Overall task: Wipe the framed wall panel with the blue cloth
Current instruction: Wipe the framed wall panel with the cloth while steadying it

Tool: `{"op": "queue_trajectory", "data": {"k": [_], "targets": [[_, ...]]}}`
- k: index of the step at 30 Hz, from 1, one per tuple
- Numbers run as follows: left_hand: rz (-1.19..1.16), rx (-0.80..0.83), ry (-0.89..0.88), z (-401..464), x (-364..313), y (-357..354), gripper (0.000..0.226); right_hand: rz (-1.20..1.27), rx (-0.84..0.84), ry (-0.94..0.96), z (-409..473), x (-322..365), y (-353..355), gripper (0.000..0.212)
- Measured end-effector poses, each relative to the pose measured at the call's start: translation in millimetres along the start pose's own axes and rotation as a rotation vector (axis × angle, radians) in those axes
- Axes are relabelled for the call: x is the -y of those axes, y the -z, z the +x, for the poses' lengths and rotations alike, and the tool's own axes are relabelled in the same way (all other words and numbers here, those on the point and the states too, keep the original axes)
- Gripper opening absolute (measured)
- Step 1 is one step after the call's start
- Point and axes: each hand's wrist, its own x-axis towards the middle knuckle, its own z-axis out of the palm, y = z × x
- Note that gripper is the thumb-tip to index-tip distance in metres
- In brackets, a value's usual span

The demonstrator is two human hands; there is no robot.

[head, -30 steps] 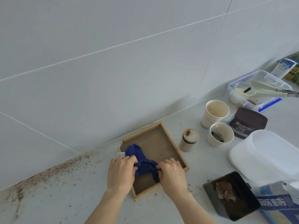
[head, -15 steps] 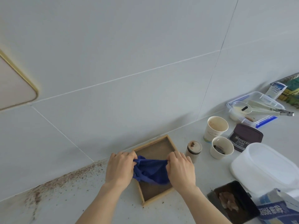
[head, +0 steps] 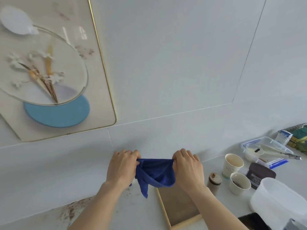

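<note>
Between the two hands hangs the dark blue cloth (head: 155, 173), stretched along its top edge and sagging below in folds, with one corner pointing down. Left hand (head: 122, 166) is closed on the left end of the cloth, the fingers curled in and the back of the hand facing the camera. Right hand (head: 188, 166) is closed in the same way on the right end, pinching the edge between thumb and fingers. Both forearms come up from the lower edge of the view and spread apart a little, so the hands are raised above the pale grey counter (head: 41, 193) in front of the white tiled wall (head: 174, 63).

Under the right forearm lies a shallow square wooden tray (head: 178, 206) on the counter. Brown powder (head: 69, 211) is scattered on the counter to the left of it. To the right stand a small brown jar (head: 214, 180), two white paper cups (head: 233, 165) (head: 240, 183) and a dark cocoa tin (head: 260, 174).

Up on the wall at the left, well apart from the cloth, hangs the beige wall panel with thin gold frame (head: 56, 67), showing a flower design and a light blue disc.
</note>
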Motion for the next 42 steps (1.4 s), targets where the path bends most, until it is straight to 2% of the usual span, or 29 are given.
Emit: {"op": "queue_trajectory", "data": {"k": [4,10,17,21,25,30,33,35,39,40,42], "targets": [[0.02,-0.072,0.023,-18.6,33.9,47.0,0.017,-0.008,-0.086,0.072,8.7,49.5,28.2,0.029],[0.068,-0.161,0.066,-44.3,82.1,108.6,0.017,0.048,-0.205,0.149,19.5,120.4,62.7,0.029],[0.043,-0.292,0.12,-68.5,124.7,159.6,0.013,0.09,-0.276,0.218,28.7,180.4,93.9,0.025],[0.033,-0.331,0.121,-78.3,135.3,179.4,0.012,0.181,-0.255,0.171,30.3,202.7,109.3,0.018],[-0.049,-0.405,0.113,-81.6,140.7,197.2,0.012,0.472,-0.04,0.088,37.3,209.2,122.4,0.017],[-0.508,-0.365,0.126,-71.2,134.1,212.9,0.007,1.187,0.237,-0.219,34.1,213.2,128.2,0.018],[-0.715,-0.434,0.113,-60.4,120.6,215.8,0.007,1.476,0.475,-0.259,20.4,222.8,129.3,0.016],[-0.818,-0.497,0.128,-53.8,110.1,215.6,0.008,1.649,0.617,-0.26,12.7,234.5,130.4,0.027],[-0.855,-0.55,0.163,-43.3,92.8,206.8,0.005,2.086,0.875,-0.517,7.1,247.0,128.0,0.055],[-0.836,-0.548,0.169,-41.7,89.8,203.9,0.004,2.144,0.885,-0.527,7.4,245.6,127.3,0.061],[-0.779,-0.55,0.163,-39.7,87.7,197.5,0.005,2.201,0.825,-0.466,11.3,244.4,128.8,0.058]]}}
